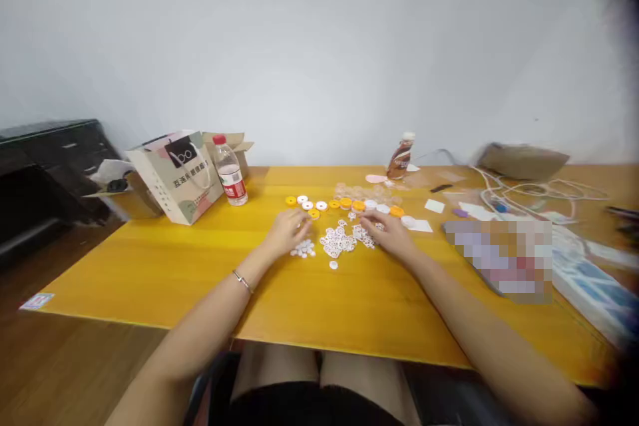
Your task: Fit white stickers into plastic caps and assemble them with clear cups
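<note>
My left hand rests on the yellow table with its fingers curled beside a small heap of white round pieces. My right hand lies to the right of a larger pile of white round pieces, fingers bent over its edge. Whether either hand pinches a piece is blurred. A row of yellow and white discs runs just beyond both hands. One white piece lies apart, nearer me.
A paper bag and a water bottle stand at the back left. A brown drink bottle stands at the back. Cables, papers and a book lie at the right. A dark cabinet is at far left.
</note>
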`<state>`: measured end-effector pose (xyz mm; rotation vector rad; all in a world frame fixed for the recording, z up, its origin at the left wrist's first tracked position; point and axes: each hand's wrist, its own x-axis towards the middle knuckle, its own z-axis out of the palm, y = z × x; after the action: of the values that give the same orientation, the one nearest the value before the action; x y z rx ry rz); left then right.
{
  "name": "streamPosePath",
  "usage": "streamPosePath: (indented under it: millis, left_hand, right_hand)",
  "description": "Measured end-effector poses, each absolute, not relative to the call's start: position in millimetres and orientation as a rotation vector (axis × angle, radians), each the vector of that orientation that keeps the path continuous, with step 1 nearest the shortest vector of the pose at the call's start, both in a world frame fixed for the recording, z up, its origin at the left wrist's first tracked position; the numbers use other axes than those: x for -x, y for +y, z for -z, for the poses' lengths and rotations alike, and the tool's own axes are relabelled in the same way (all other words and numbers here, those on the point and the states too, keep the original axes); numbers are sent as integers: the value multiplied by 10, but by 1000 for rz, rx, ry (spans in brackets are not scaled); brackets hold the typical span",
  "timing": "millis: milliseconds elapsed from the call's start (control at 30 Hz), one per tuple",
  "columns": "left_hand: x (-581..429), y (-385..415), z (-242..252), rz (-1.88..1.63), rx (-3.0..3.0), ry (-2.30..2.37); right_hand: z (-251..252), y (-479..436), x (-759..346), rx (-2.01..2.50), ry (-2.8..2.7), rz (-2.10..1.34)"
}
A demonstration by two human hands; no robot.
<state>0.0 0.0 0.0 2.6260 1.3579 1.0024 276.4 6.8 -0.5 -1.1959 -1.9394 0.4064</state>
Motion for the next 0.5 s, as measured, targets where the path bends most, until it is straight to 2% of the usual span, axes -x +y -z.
streamPosePath:
  millis: [133,500]
  left_hand:
    - [284,323,6,-1068,-2341,1706]
    - [327,845,3,-911,-2199,1804]
  right_hand:
    - [-15,36,-2735,1170,-1954,-431]
    - [-112,-61,-2699,1158,-1986,-487]
